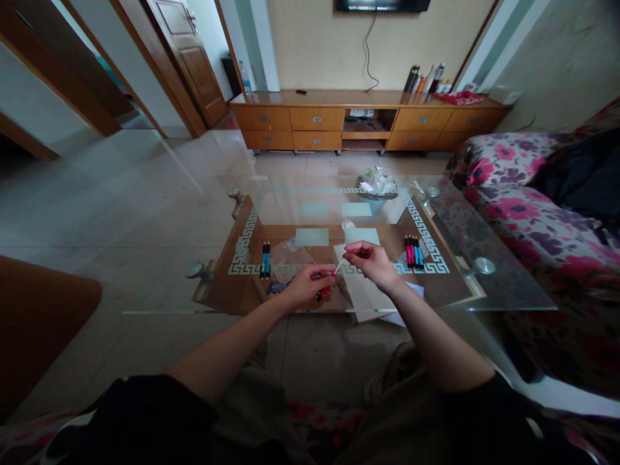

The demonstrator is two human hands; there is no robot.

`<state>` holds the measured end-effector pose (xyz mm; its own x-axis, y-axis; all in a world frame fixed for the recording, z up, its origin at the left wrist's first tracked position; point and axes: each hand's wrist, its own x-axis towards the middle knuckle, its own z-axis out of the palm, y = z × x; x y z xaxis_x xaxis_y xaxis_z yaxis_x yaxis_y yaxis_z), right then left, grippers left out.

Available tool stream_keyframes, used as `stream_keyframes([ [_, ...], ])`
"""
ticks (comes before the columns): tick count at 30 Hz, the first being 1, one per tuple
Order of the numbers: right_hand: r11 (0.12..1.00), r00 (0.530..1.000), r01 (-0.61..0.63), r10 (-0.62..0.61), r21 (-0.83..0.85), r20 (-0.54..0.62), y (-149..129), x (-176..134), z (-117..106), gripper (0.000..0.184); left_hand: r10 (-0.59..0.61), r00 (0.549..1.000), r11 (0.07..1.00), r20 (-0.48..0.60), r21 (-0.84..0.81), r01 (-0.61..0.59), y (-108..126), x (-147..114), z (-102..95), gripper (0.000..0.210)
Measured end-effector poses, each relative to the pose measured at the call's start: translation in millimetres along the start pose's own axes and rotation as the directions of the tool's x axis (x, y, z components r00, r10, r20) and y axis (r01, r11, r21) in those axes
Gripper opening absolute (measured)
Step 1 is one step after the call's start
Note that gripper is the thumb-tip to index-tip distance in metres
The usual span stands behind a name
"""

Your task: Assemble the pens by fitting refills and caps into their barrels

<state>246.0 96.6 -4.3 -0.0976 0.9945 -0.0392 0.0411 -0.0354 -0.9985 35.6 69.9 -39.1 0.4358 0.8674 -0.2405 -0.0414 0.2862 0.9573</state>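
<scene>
My left hand (312, 284) is closed around a red and black pen barrel (323, 292), held at a slant above the near part of the glass table (165, 312). Out of the barrel's upper end runs a thin whitish pen refill (340, 265). My right hand (369, 261) pinches the refill's far end between thumb and fingertips. To the left lie blue and black pens (265, 260) side by side. On the right is a row of several pink, blue and black pens (414, 252).
Papers (365, 294) and a plastic bag show under the glass. Beyond the table's far side stands a waste basket (376, 200) with crumpled waste. A flowered sofa (513, 155) is at the right, and a wooden cabinet (317, 119) lines the wall.
</scene>
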Motion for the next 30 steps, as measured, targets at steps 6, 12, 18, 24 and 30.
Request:
stream_keyframes([
  [6, 0.999, 0.995, -0.039, 0.039, 0.002, 0.089, -2, -2, 1, 0.037, -0.005, 1.0, 1.0, -0.004, 0.001, 0.005, 3, -2, 1.6, 0.05],
  [12, 0.997, 0.987, -0.079, 0.077, 0.009, 0.143, -2, -4, 3, 0.035, 0.007, 1.0, 1.0, -0.002, 0.02, -0.006, 3, -3, 0.4, 0.049],
  [18, 0.993, 0.981, -0.119, 0.118, -0.006, 0.151, -4, -5, 3, 0.035, 0.006, 1.0, 1.0, -0.003, 0.029, -0.006, 6, -4, 1.3, 0.048],
  [24, 0.981, 0.973, -0.155, 0.172, -0.114, 0.155, -11, -7, 3, 0.03, 0.0, 1.0, 0.999, -0.001, 0.035, 0.0, 7, -4, 2.3, 0.048],
  [30, 0.967, 0.957, -0.176, 0.211, -0.183, 0.197, -14, -8, 1, 0.032, 0.006, 1.0, 0.999, 0.003, 0.049, -0.006, 6, -3, 1.7, 0.048],
])
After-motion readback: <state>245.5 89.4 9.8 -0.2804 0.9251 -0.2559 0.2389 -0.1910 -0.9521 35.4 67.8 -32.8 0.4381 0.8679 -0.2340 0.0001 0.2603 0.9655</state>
